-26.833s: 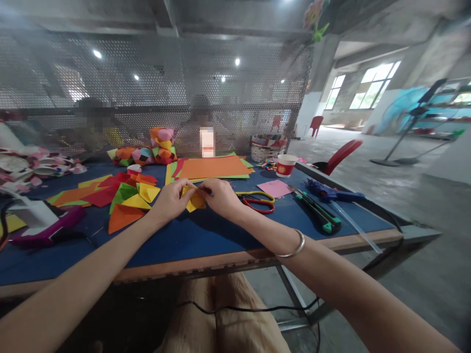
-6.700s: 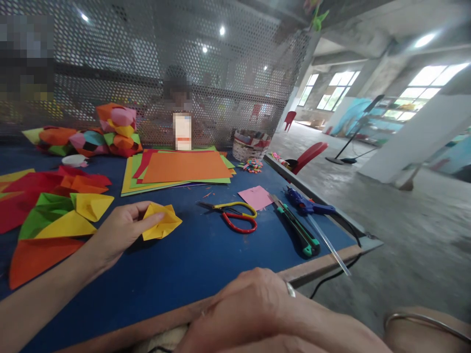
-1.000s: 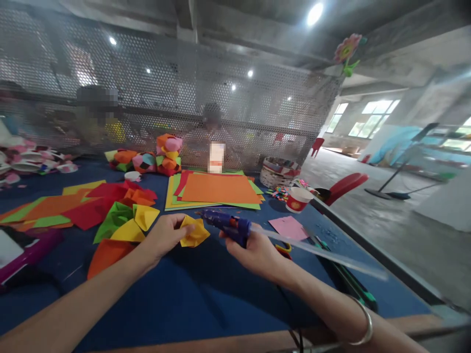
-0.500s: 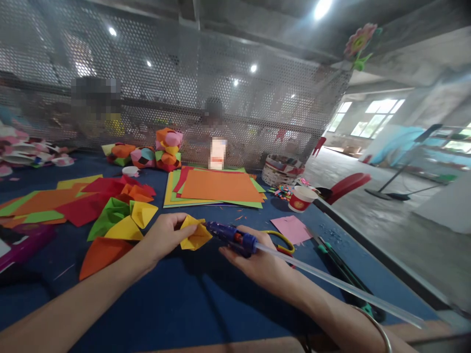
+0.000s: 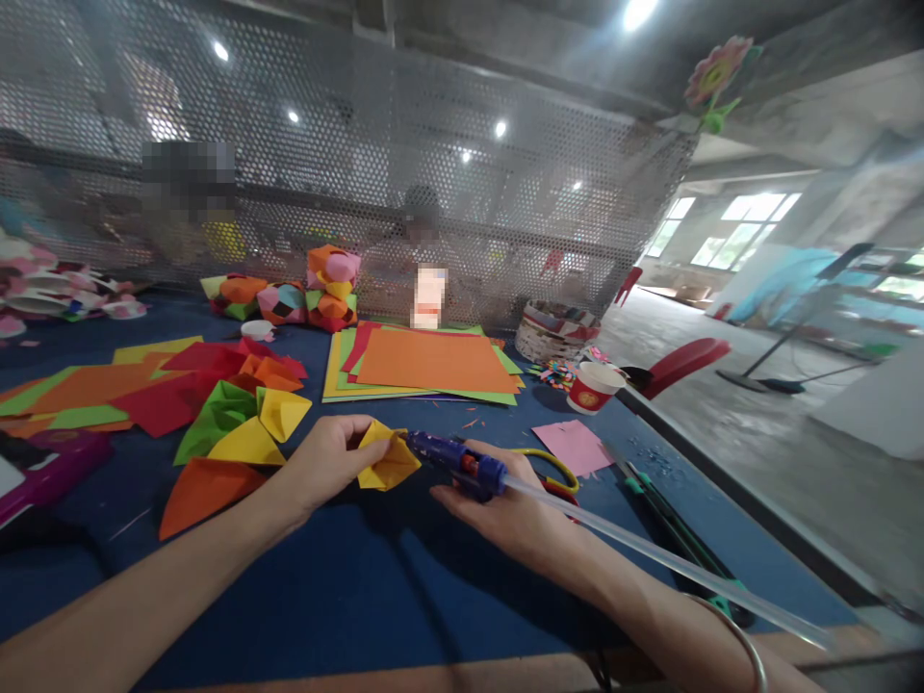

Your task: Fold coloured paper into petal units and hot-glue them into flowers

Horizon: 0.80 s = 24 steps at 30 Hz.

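Between the thumb and fingers of my left hand (image 5: 336, 460) is a folded yellow paper piece (image 5: 390, 462). My right hand (image 5: 509, 500) is wrapped round a blue glue gun (image 5: 454, 460), its nozzle at the right side of the yellow paper. Whether the tip touches the paper I cannot tell. A long clear glue stick (image 5: 664, 556) runs out of the gun's back, over my right forearm. Left of my left hand lie folded green paper (image 5: 220, 416), yellow paper (image 5: 284, 414) and orange paper (image 5: 206, 491). Scissors (image 5: 552, 469) with yellow and red handles are partly hidden behind my right hand.
A stack of coloured sheets (image 5: 433, 361) lies beyond my hands. At the right are a paper cup (image 5: 596, 387), a woven basket (image 5: 552, 330), a pink square (image 5: 573, 448) and a paper trimmer (image 5: 682, 529). Folded paper balls (image 5: 332, 289) stand before a perforated metal screen (image 5: 462, 221).
The yellow paper and my left hand have shifted very slightly right in the picture. My right hand keeps the glue gun's nozzle at the paper. The camera view has tilted a little.
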{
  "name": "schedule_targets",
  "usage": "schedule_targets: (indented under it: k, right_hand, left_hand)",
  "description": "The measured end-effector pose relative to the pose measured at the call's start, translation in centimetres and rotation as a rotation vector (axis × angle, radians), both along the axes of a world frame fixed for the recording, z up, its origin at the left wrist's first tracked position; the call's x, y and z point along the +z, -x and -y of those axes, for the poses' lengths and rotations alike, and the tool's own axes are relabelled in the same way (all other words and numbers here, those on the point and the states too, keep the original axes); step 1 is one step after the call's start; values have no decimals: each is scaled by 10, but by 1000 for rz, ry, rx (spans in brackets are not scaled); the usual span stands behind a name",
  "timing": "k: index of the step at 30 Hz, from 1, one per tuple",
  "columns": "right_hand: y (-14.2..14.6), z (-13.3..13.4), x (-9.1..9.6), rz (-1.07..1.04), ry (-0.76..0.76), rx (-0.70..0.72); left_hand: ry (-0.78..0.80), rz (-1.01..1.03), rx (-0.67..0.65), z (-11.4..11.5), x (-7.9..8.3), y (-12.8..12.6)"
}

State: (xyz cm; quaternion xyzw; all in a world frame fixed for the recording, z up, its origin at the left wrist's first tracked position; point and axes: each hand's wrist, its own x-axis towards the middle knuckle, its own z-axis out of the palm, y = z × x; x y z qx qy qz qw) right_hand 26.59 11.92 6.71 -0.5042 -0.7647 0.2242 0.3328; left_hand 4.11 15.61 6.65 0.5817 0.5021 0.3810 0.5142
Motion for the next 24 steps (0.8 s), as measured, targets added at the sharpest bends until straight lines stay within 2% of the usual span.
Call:
schedule_targets:
  k: [8,24]
  right_hand:
    - [-2,-2,-7,23,-81,-14]
    - [-4,-2,-5,51,-60,-18]
  left_hand:
    - [-14,-16,2,0,0,-2]
    - [-19,-16,15,1,1,0]
